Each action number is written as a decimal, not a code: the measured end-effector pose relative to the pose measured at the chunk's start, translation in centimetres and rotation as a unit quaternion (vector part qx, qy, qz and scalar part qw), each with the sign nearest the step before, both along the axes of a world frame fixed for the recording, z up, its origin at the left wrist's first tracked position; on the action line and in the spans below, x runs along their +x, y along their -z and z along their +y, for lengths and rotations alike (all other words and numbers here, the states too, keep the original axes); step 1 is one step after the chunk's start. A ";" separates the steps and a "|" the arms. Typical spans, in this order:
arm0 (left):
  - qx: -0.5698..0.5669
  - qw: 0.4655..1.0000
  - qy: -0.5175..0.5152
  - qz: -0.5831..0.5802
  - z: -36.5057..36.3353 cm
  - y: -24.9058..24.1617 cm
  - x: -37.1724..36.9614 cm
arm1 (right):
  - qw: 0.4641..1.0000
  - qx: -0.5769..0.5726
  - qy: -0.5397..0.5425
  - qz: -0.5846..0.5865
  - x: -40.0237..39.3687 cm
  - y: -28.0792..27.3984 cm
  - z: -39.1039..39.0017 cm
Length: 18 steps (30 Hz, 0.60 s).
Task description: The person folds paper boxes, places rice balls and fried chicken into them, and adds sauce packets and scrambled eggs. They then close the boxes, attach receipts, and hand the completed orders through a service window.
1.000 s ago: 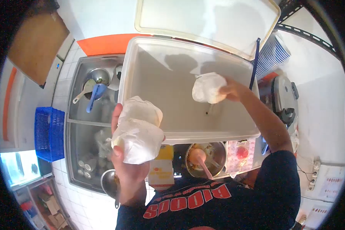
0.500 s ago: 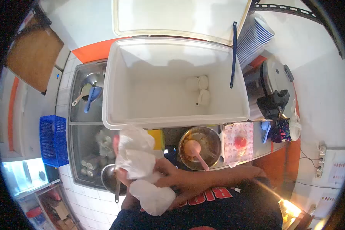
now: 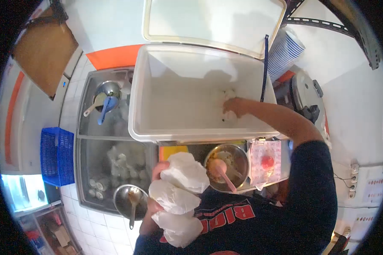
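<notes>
Near my body, my left hand [image 3: 154, 206] is closed around a stack of three white wrapped packets [image 3: 174, 197], held against my forearm and shirt; most of its fingers are behind them. Inside the large white cooler box [image 3: 134, 89], my right hand [image 3: 237, 107] reaches down at the right side. Its fingers curl onto a small white wrapped packet [image 3: 230, 116], and another white packet [image 3: 229, 93] shows just beyond the hand. Those in the box are partly covered by my fingers. The cooler lid [image 3: 212, 19] is raised behind.
A metal bowl [image 3: 247, 170] with a pink ladle [image 3: 219, 167] sits before the box, beside printed paper [image 3: 276, 148]. At left are a glass-topped freezer [image 3: 134, 137], a metal pan [image 3: 120, 194] and a blue basket [image 3: 57, 157]. Stacked cups [image 3: 287, 49] and a large cooker [image 3: 304, 93] are right.
My right hand has left the white packets at my body and gone into the cooler box. The bundle has shifted right in view, and my left hand alone now holds it.
</notes>
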<state>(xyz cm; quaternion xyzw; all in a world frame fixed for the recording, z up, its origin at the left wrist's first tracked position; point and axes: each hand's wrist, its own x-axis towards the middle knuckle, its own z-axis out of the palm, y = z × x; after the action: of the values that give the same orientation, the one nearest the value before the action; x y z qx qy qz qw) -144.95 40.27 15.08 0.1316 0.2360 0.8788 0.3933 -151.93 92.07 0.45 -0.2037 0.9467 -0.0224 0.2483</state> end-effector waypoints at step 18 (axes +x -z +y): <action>0.001 0.999 0.025 -0.040 1.6 -0.2 0.3 | 0.778 -0.448 0.439 -0.046 12.1 -23.3 -4.4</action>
<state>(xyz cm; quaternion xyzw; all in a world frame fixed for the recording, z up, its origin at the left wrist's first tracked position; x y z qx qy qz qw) -144.61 41.84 15.27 0.1028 0.2162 0.8732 0.4244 -139.85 87.67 23.70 0.1465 0.8042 -0.5600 0.1353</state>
